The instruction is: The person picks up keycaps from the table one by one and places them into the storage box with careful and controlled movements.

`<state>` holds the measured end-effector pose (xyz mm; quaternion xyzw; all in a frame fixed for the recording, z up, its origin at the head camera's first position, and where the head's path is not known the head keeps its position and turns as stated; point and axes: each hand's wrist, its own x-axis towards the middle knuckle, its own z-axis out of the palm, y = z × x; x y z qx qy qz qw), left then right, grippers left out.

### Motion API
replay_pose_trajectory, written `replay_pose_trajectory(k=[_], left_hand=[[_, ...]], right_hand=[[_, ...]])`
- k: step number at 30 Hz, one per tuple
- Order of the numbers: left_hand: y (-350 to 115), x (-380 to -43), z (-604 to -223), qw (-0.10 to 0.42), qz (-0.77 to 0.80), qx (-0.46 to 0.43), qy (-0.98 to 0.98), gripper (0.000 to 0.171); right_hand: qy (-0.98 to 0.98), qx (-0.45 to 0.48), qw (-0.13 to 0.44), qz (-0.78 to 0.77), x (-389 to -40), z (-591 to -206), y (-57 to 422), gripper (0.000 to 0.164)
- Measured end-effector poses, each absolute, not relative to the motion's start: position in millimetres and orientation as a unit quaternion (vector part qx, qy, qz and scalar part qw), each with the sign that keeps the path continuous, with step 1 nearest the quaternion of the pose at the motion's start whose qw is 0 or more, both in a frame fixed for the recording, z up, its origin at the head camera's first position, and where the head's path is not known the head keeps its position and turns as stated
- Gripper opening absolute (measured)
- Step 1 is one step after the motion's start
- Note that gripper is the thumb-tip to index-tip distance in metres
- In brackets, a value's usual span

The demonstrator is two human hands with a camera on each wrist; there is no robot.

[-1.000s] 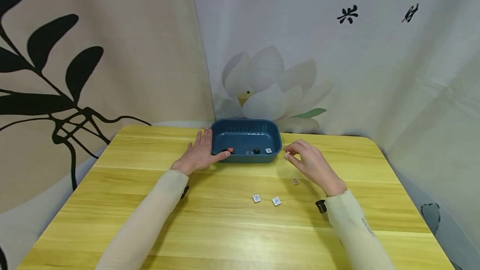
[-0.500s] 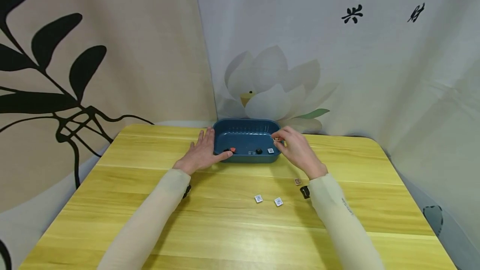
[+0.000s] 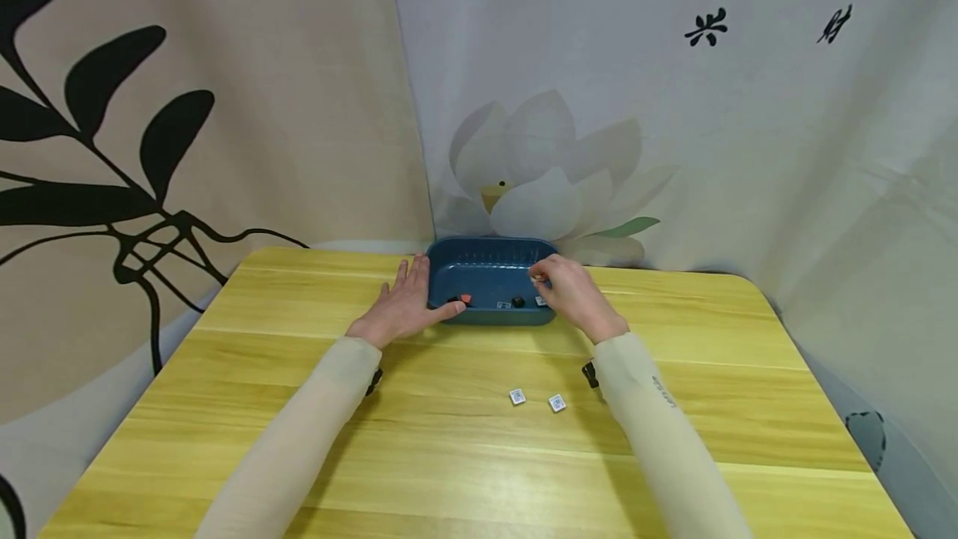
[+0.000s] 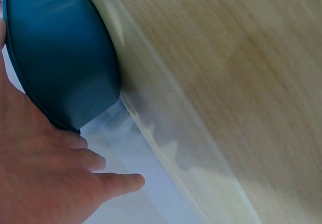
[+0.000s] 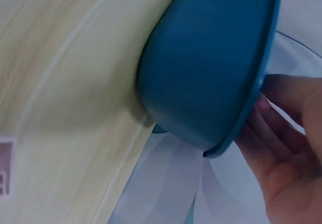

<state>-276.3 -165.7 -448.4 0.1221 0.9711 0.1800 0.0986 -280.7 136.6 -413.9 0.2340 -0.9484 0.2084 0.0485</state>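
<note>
A blue rectangular basin (image 3: 494, 318) stands at the table's back edge. My left hand (image 3: 404, 304) rests on its left end, fingers straight and the thumb over the front rim. My right hand (image 3: 575, 298) is over the basin's right end, thumb and forefinger pinching a small pale square tile (image 3: 537, 277), mostly hidden by the fingers. Inside the basin lie a red piece (image 3: 466, 299), a black piece (image 3: 518, 302) and a patterned tile (image 3: 504, 305). A white tile (image 3: 540, 301) there is partly covered by my right hand.
Two white square tiles with printed patterns, a left one (image 3: 517, 397) and a right one (image 3: 557, 403), lie on the wooden table (image 3: 419, 456). A reddish printed tile (image 5: 5, 166) shows at the right wrist view's left edge. A printed curtain (image 3: 674, 148) hangs behind.
My right hand has moved left from beside the basin to over its right end, still pinching the tile. The left hand has stayed on the basin. The right forearm now covers the reddish tile.
</note>
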Motion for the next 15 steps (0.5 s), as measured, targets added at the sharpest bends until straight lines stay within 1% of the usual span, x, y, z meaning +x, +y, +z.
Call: replay_pose_trajectory(k=[9,15], left_hand=[[-166,-276,-449,0.099,0.182,0.122,0.971,0.127],[-166,-276,-450,0.093,0.185,0.123,0.971,0.127]], right_hand=[[-0.962,0.246,0.021,0.119,-288,-420,127,0.023],[-0.964,0.245,0.010,0.106,-289,-422,125,0.026]])
